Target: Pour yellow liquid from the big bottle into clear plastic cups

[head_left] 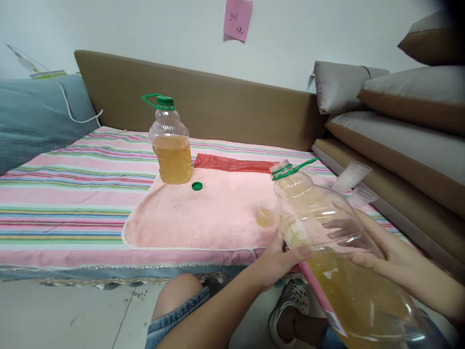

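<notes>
Pink paper (238, 20) beyond the hands reads "301" above less legible writing. Of two big bottles, the capped bottle (171, 157) stands left beyond them; the open bottle (348, 281) leans, gripped between left hand (285, 261), thumb across its side, and right hand (376, 254), fingers spread behind.

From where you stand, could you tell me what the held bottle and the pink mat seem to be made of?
The held bottle looks like clear, glossy plastic: fingers show through its wall, and highlights run along its ridges. The pink mat seems a soft, matt fabric, perhaps fleece, judging by its mottled nap and pale edging.
</notes>
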`<control>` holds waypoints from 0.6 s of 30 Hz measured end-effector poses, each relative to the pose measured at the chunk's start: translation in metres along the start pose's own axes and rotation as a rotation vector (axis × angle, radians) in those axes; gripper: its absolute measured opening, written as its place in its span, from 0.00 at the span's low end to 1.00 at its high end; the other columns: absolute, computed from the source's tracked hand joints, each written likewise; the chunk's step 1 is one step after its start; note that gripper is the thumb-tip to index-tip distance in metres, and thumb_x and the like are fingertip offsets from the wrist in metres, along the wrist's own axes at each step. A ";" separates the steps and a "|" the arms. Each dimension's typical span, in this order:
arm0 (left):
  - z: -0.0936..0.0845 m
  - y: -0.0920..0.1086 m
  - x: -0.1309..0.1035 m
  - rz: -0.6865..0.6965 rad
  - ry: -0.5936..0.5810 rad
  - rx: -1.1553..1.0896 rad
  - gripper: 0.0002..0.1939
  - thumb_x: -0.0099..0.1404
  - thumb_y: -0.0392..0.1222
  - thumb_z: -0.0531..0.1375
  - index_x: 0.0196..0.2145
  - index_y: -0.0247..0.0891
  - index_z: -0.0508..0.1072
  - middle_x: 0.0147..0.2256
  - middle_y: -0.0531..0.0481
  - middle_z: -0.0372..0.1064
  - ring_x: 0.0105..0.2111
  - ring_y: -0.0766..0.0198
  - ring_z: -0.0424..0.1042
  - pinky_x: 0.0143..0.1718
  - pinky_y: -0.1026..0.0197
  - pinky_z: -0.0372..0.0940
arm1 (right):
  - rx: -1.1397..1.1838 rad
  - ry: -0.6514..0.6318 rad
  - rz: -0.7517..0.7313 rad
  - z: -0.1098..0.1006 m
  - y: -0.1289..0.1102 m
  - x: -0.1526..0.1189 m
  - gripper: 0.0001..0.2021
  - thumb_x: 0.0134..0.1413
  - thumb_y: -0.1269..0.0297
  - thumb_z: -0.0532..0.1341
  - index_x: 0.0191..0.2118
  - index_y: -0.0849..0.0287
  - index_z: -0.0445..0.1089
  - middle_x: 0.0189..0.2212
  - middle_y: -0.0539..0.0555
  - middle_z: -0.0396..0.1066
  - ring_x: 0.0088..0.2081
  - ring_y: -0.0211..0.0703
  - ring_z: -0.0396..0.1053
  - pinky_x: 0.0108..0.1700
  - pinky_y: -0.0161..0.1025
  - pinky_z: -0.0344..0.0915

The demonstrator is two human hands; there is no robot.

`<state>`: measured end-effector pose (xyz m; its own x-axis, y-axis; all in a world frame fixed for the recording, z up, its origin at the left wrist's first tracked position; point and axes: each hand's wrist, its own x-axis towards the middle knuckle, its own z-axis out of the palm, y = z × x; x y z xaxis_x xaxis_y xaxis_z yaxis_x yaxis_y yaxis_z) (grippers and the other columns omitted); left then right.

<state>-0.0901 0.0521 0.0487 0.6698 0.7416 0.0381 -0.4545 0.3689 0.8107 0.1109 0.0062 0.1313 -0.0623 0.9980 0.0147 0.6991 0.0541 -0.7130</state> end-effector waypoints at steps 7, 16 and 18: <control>-0.024 0.044 -0.021 0.235 -0.026 0.255 0.49 0.50 0.67 0.64 0.62 0.40 0.58 0.59 0.41 0.62 0.60 0.45 0.60 0.61 0.46 0.54 | 0.176 0.101 -0.114 0.038 -0.026 0.009 0.45 0.43 0.46 0.67 0.65 0.42 0.45 0.65 0.54 0.53 0.63 0.61 0.55 0.64 0.58 0.54; -0.064 0.081 -0.045 0.543 0.442 0.300 0.46 0.52 0.73 0.57 0.59 0.39 0.63 0.59 0.40 0.63 0.62 0.44 0.57 0.63 0.48 0.52 | 0.540 0.179 -0.354 0.102 -0.076 0.066 0.52 0.37 0.47 0.72 0.66 0.45 0.44 0.52 0.56 0.65 0.56 0.56 0.64 0.60 0.55 0.60; -0.076 0.089 -0.049 0.569 0.602 0.221 0.40 0.59 0.71 0.51 0.59 0.40 0.63 0.59 0.41 0.63 0.60 0.47 0.61 0.61 0.48 0.55 | 0.633 0.187 -0.446 0.120 -0.083 0.089 0.51 0.38 0.47 0.72 0.66 0.45 0.44 0.52 0.56 0.65 0.56 0.55 0.65 0.60 0.56 0.60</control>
<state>-0.2076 0.0914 0.0743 -0.0795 0.9749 0.2078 -0.4606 -0.2208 0.8597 -0.0384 0.0868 0.1074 -0.0808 0.8792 0.4696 0.0952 0.4758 -0.8744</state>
